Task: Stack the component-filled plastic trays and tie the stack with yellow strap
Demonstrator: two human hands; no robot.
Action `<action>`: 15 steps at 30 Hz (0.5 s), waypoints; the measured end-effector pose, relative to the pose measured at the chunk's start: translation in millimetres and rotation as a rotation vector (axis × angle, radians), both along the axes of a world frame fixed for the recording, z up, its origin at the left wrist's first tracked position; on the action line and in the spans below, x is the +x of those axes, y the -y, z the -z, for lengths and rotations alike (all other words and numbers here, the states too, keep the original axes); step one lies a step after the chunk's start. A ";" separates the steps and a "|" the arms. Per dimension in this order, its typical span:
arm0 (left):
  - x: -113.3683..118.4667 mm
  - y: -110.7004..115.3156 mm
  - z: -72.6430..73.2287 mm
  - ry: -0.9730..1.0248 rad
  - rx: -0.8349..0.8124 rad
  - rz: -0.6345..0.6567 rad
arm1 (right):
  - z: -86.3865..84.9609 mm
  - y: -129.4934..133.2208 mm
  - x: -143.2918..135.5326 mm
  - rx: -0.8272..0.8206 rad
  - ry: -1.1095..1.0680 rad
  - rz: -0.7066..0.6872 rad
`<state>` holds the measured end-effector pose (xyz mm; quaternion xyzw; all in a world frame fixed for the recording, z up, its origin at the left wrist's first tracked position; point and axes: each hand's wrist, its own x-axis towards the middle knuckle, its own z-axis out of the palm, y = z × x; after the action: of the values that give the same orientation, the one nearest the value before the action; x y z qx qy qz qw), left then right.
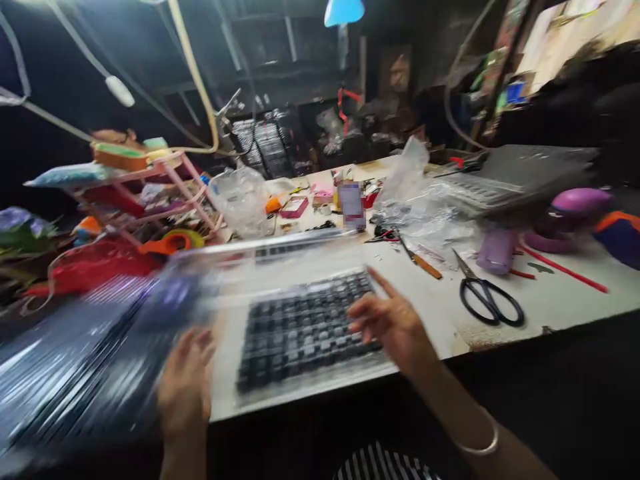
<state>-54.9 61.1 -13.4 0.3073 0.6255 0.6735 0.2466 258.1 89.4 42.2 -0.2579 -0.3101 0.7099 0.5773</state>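
Note:
A flat clear plastic tray [307,327] with rows of small dark pieces lies before me at the table's front edge. It is blurred, so I cannot make out what the pieces are. Over its right side is my right hand [395,330], index finger stretched out and the other fingers loosely bent near the rim. My left hand [185,377] is at the tray's left, smeared by motion, its fingers pointing up and somewhat apart. Whether it touches the tray is unclear. Behind, a second clear tray or sheet [300,250] shows a dark row.
Black-handled scissors [493,300], a wooden-handled tool [425,263] and a purple cylinder [497,252] lie right. Dark plastic-wrapped packs [90,373] are stacked left. A pink rack [170,180], clear bags [420,200] and a phone-like device [353,203] stand farther back.

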 end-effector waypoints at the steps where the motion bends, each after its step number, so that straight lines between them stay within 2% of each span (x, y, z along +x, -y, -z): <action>1: -9.6 4.3 2.8 0.098 0.000 0.006 | 3.0 -5.2 12.7 -0.015 0.063 0.053; 3: -21.0 11.8 9.3 0.148 -0.003 0.019 | 9.4 -12.9 28.7 -0.038 0.187 0.115; 7: -21.1 15.2 17.5 0.125 -0.026 0.075 | 18.3 -15.8 35.6 -0.103 0.405 0.072; 11: -9.8 13.8 13.9 0.007 -0.084 0.180 | 25.0 -16.2 43.9 -0.174 0.579 0.033; 15: 0.5 11.2 9.3 -0.134 -0.155 0.316 | 40.4 -27.3 63.2 -0.206 0.802 0.050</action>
<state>-54.4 49.9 -22.7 0.4261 0.6344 0.5541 0.3301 321.3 116.7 1.8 -0.5778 -0.4316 0.5663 0.3990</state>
